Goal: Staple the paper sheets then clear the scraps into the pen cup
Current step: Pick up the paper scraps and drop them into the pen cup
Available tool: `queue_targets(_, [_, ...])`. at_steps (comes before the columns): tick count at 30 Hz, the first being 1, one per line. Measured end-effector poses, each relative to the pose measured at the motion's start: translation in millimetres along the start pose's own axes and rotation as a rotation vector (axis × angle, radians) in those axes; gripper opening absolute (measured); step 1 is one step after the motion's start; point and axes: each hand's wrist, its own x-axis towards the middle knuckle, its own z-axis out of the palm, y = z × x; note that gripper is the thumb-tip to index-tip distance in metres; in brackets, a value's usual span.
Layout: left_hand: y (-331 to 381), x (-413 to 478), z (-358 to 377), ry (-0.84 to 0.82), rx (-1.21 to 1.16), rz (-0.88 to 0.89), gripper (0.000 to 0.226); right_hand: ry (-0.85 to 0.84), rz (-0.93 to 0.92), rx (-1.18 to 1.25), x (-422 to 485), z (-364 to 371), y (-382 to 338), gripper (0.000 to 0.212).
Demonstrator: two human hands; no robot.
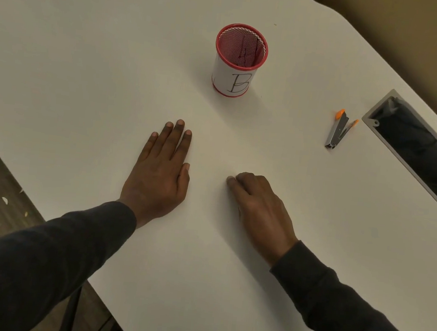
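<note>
Left hand (157,175) flat, fingers straight; right hand (259,204) curled, nothing visible inside. Scrap-clearing, seemingly: next, carry to cup (231,78) at twelve o'clock.

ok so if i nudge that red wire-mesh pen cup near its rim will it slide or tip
The red wire-mesh pen cup stands upright, taller than wide, so a rim push would probably tip it. Its thin mesh looks light, and the smooth white table should let it slide if pushed low.
</note>
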Motion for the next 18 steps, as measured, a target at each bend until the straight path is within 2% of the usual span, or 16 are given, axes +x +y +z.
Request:
queue_targets(10, [0.0, -0.3, 0.1, -0.003, 0.005, -0.001, 0.066, -0.016, -0.067, -0.062, 6.4, -4.6, 0.8, 0.039])
queue_targets(18, [-0.4, -0.4, 0.6, -0.005, 0.004, -0.006, 0.066, 0.002, -0.112, -0.08, 8.6, -5.4, 0.3, 0.035])
